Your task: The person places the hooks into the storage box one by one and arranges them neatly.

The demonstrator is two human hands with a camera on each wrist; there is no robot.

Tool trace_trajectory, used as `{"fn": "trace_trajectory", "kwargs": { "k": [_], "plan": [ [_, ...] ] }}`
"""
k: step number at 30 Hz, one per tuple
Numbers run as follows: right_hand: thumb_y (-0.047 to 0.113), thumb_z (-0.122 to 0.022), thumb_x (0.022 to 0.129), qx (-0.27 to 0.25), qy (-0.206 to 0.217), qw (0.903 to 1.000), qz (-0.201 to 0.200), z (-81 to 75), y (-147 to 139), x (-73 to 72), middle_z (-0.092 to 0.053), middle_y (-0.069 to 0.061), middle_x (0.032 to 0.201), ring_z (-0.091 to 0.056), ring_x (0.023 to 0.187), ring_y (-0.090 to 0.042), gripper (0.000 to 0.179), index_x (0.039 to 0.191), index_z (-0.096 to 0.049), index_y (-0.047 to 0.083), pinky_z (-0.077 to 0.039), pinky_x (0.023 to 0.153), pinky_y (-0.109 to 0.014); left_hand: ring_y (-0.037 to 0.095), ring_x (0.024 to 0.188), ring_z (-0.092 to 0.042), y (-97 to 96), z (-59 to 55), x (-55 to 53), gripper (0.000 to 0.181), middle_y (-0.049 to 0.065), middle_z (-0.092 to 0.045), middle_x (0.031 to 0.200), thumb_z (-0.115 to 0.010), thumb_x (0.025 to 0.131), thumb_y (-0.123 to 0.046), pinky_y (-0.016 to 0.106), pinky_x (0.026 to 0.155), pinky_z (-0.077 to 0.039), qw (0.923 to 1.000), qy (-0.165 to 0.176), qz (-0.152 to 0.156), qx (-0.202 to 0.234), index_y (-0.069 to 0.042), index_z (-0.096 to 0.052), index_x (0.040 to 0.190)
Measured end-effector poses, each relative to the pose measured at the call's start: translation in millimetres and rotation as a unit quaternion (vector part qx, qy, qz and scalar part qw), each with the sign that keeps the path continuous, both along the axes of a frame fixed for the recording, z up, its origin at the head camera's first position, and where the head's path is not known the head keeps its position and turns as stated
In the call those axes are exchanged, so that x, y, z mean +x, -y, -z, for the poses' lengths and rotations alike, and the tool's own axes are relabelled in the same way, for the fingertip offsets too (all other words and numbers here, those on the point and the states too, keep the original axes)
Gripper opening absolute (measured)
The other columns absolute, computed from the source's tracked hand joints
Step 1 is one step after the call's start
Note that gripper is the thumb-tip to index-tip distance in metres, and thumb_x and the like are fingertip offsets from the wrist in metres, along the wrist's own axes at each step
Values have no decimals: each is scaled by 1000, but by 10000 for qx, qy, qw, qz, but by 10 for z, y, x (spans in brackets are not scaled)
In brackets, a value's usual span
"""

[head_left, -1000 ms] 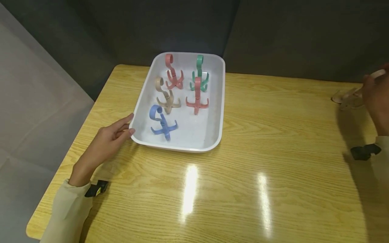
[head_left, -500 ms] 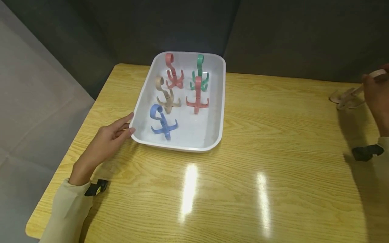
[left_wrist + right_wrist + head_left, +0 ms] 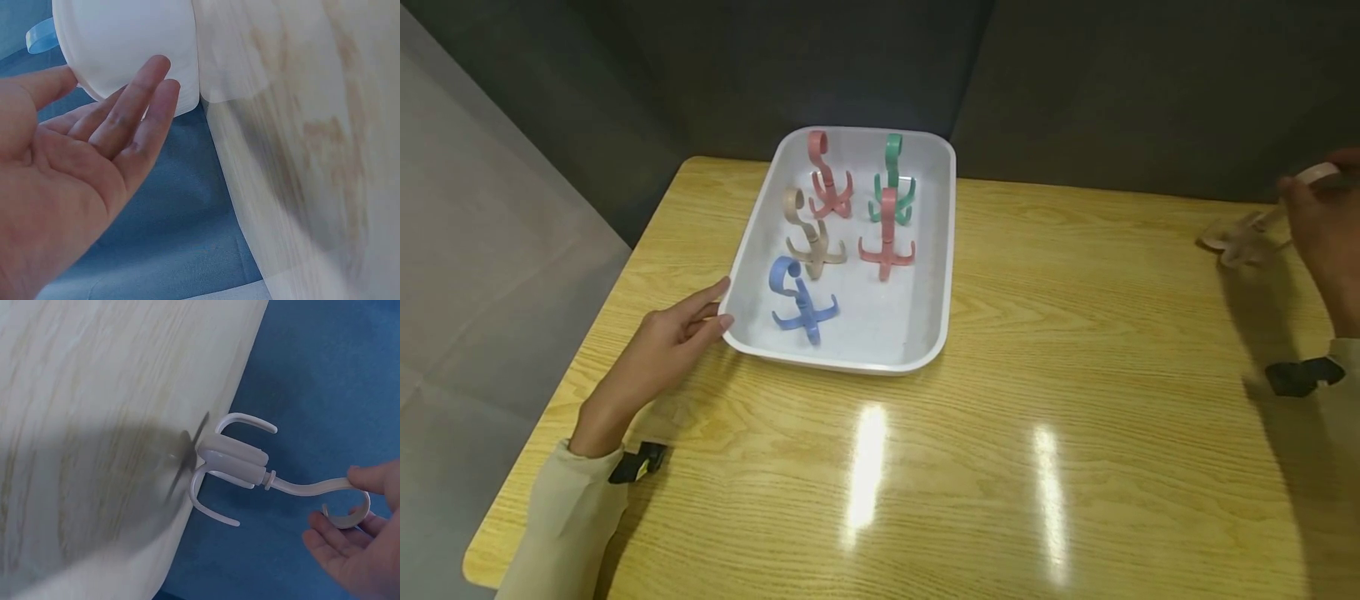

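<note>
At the far right in the head view, my right hand holds a beige multi-prong hanging hook. In the right wrist view, the thumb and fingers pinch its curved top, and the prongs are close to the table. Whether they touch it I cannot tell. My left hand touches the near left corner of a white tray with extended fingers and thumb. Inside the tray stand similar hooks: blue, beige, two pink ones, and green at the back right.
The wooden table has a dark upright cloth behind it. A grey cloth surface lies past the left table edge. Black wrist bands are on both sleeves.
My right hand has shifted slightly left with the beige hook, whose prongs have moved left too. The left hand and the tray stay nearly where they were.
</note>
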State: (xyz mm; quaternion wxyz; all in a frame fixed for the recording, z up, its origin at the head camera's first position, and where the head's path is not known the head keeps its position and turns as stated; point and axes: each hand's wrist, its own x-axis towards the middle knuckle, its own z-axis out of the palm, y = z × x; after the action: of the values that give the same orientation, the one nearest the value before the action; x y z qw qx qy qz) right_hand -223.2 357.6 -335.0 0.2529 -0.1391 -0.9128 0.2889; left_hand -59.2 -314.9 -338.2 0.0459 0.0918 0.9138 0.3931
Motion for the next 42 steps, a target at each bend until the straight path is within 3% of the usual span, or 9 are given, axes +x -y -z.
{"fn": "trace_trajectory", "kwargs": {
  "k": [4,9,13,15,22,26,33,36,42],
  "plan": [
    [27,-56,105,-26,66,9998,-179,-60,104,35,-33,28,94,-34,70,18,48,150,-49,11,-25,62,-1,41,120,-66,2,-1,-2,56,30,-56,143,-58,109,-16,32,94,-55,10000,30,-13,-21,-1,-38,160],
    [29,-55,106,67,-69,9992,-397,-118,228,75,-40,28,104,-35,77,23,49,151,-48,12,-36,75,-6,41,120,-66,5,4,-3,56,29,-56,143,-58,109,-16,18,90,-51,10000,28,-26,-39,-2,-38,160],
    [32,-54,107,84,-168,9982,-569,-151,304,106,-43,25,125,-36,86,25,49,153,-46,15,-38,94,-13,41,120,-66,6,4,-4,56,29,-56,144,-58,109,-16,23,92,-53,10000,26,-17,-24,-2,-38,160],
    [33,-53,108,59,-145,9979,-630,-174,335,115,-43,25,126,-36,88,24,49,153,-45,16,-39,97,-15,41,120,-66,3,2,-3,56,30,-57,143,-58,109,-16,25,92,-54,10000,21,-11,-20,-2,-38,160],
    [36,-52,108,85,23,9980,-626,-275,474,126,-36,34,95,-36,80,24,52,156,-43,19,-36,85,-19,41,119,-66,4,7,-9,56,30,-57,143,-58,109,-15,11,87,-48,10000,3,13,20,-1,-38,159],
    [36,-54,107,54,14,9971,-753,-324,549,156,-37,35,91,-36,79,24,53,156,-44,17,-33,83,-20,41,119,-66,4,6,-6,56,30,-56,143,-59,109,-14,10,87,-48,10000,0,16,32,0,-38,159],
    [29,-59,106,-139,-358,9927,-1140,-413,688,204,-41,34,104,-41,85,24,50,153,-48,14,-36,86,-16,42,119,-66,-4,5,-3,56,31,-56,142,-58,109,-14,10,87,-48,10000,12,9,28,0,-38,159],
    [29,-59,107,14,-431,9919,-1193,-445,760,226,-52,26,119,-41,87,24,49,153,-49,15,-37,89,-18,42,118,-66,-6,2,-1,56,32,-57,141,-58,109,-13,10,86,-48,10000,3,20,38,0,-37,159],
    [30,-61,106,103,-500,9915,-1197,-542,887,271,-54,18,133,-52,98,20,48,151,-52,17,-41,94,-14,42,118,-67,-14,-4,2,56,31,-57,141,-58,109,-13,9,85,-48,10000,-27,25,14,1,-38,159]
  ]
}}
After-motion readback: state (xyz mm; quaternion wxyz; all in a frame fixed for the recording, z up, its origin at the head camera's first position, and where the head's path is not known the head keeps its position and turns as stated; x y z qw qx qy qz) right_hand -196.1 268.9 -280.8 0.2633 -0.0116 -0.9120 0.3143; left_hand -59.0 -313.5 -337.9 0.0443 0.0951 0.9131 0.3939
